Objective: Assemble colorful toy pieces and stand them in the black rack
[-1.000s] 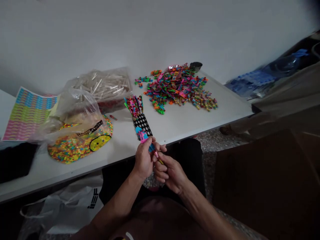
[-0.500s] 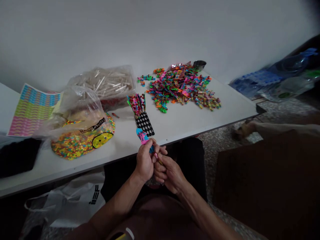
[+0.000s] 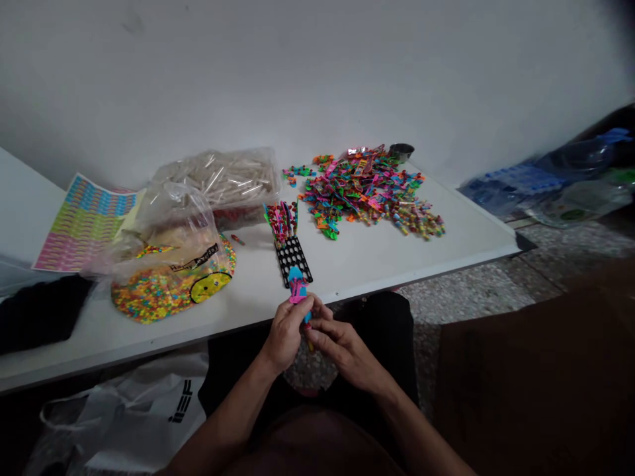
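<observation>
Just past the table's front edge, my left hand is closed around a small blue and pink plastic toy, whose wide end points away from me. My right hand has its thumb and fingers at the toy's narrow lower end, where red and yellow parts show. Beyond the hands lies a black rack with rows of holes. Several colourful toys stand in its far end. The toy's blue end overlaps the rack's near edge in view.
A heap of colourful toys and small candy-filled tubes covers the back right, beside a metal cup. Leftward are a bag of coloured candies, a plastic-covered box of pale tubes, a sticker sheet and black cloth.
The right fingers have loosened and shifted at the toy's lower end, showing more of its red and yellow parts. The left hand keeps its hold. The view has tilted slightly up.
</observation>
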